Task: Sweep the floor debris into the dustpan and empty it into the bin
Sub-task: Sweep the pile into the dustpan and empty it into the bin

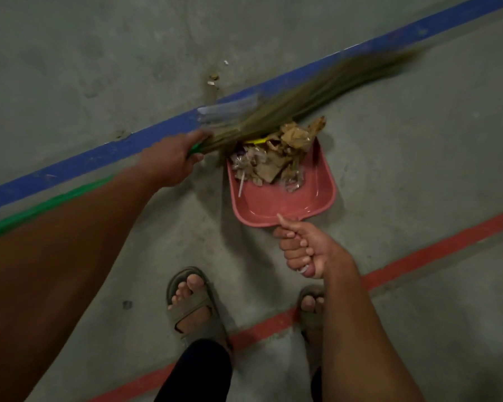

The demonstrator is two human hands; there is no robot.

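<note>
Gripping the handle, the right hand point(305, 248) pinned the dustpan point(285, 198) to the floor at centre frame, mouth facing the debris point(276, 152); left hand point(172, 161) fingers curled around the broom point(302, 97), pushing debris inward.

A pink dustpan point(285, 198) lies flat at the frame's centre, its mouth toward the top, heaped with brown crumpled debris point(276, 158) and clear wrappers, while a green-handled grass broom point(288, 103), blurred, slants from centre left to upper right over that heap.
</note>
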